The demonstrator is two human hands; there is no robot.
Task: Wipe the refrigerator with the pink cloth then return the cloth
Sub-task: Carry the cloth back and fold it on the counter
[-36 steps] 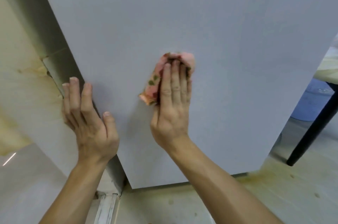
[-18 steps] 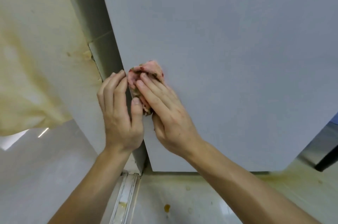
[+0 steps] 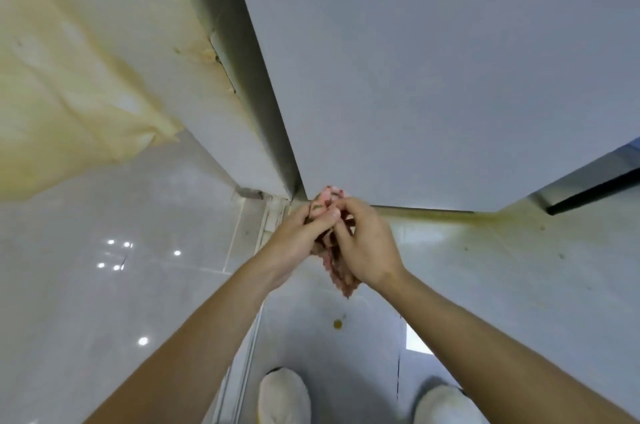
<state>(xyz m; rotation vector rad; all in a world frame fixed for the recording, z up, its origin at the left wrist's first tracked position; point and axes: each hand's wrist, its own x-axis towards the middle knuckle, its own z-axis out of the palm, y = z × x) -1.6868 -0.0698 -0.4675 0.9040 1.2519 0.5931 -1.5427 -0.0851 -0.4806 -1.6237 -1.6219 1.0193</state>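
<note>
The left hand (image 3: pixel 298 234) and right hand (image 3: pixel 367 247) are clutching the bunched pink cloth (image 3: pixel 338 270) together, at six o'clock below the refrigerator (image 3: pixel 433 77); wiping is looking done, returning is remaining.

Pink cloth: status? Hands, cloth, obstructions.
Gripping the cloth: left hand, right hand. Bunched, tail hanging, by the bottom corner of the refrigerator door. Nothing blocking the door.

Pink patterned cloth (image 3: pixel 337 264) (grey refrigerator (image 3: pixel 433 77))
</note>
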